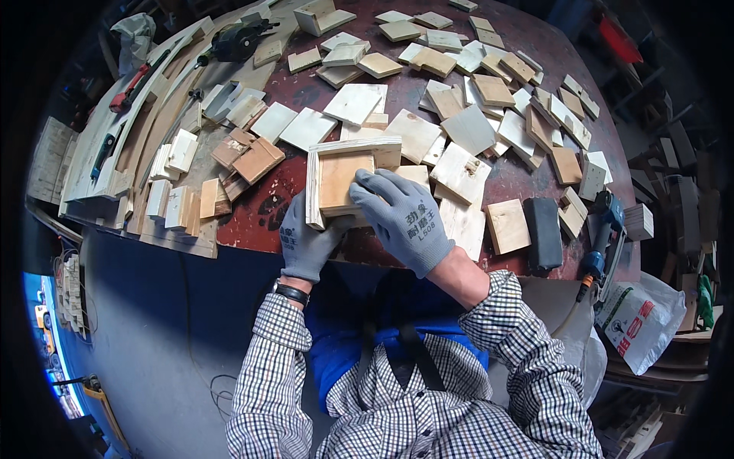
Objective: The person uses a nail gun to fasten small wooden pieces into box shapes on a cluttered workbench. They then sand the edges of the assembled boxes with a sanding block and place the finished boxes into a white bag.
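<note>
An open wooden box frame [345, 164] of pale boards lies at the near edge of the red-brown table [264, 210]. Inside it sits a square wooden panel [342, 182]. My left hand [306, 241], in a grey glove, grips the frame's near lower corner from below. Gloved the same, my right hand [399, 216] lies flat across the frame's right side, with fingertips pressing on the panel.
Several loose square wooden pieces [466, 130] cover the table beyond the frame. A black block [543, 229] and a blue power tool [604, 229] lie at the right edge. Curved wooden strips [145, 130], a red-handled tool [130, 86] and a black power tool [238, 38] lie at the left.
</note>
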`<state>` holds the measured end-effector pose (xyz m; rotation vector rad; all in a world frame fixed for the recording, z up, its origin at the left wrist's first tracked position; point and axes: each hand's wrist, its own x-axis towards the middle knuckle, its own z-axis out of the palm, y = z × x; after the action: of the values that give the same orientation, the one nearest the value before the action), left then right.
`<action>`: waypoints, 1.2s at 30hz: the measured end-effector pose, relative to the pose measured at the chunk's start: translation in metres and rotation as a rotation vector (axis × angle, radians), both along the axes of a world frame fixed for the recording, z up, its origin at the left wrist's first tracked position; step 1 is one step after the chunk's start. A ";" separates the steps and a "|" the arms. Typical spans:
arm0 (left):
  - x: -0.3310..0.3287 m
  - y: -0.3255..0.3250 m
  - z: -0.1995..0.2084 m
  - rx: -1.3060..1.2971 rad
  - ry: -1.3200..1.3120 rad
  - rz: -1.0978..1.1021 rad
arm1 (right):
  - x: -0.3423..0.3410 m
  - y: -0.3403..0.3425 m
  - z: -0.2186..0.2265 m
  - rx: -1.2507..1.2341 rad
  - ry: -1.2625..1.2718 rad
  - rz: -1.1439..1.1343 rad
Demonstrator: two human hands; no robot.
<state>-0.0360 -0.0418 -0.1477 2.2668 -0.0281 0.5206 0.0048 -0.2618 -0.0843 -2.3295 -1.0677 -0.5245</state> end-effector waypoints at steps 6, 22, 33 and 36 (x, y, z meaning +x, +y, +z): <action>0.000 -0.004 0.007 0.060 -0.039 0.008 | 0.007 -0.015 0.012 0.343 0.235 0.023; -0.001 -0.005 0.013 -0.044 -0.028 -0.014 | -0.001 -0.004 -0.010 0.238 0.429 -0.106; -0.003 -0.001 0.001 -0.022 -0.024 0.025 | 0.006 0.005 0.002 0.170 0.466 -0.188; -0.002 0.001 -0.003 -0.015 -0.063 0.041 | 0.005 0.002 0.001 0.125 0.442 -0.168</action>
<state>-0.0383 -0.0408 -0.1504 2.2397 -0.0091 0.6126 0.0102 -0.2598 -0.0833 -2.2863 -0.6196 -0.1173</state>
